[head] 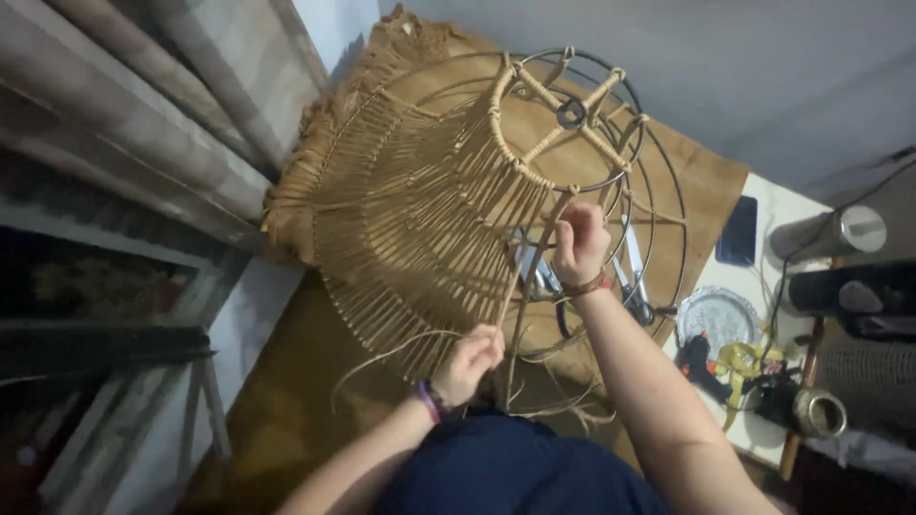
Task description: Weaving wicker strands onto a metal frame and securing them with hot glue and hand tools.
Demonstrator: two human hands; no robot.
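Observation:
A round dark wire frame (658, 172), like a lampshade skeleton, lies tilted before me, half covered with woven tan fibre strands (420, 210). My left hand (470, 362) is closed on a loose tan strand (382, 358) near the frame's lower edge. My right hand (579, 245) reaches up inside the frame and pinches a strand against a wire rib. The wrapped top ring (563, 110) with its spokes sits at the far side.
Scissors and pliers (630, 277) lie under the frame on brown cloth. At right a white table (792, 205) carries a silver plate (718, 319), a black glue gun (701, 362), a dark phone (738, 232), a metal cylinder (844, 232). Wooden boards (143, 114) lean at left.

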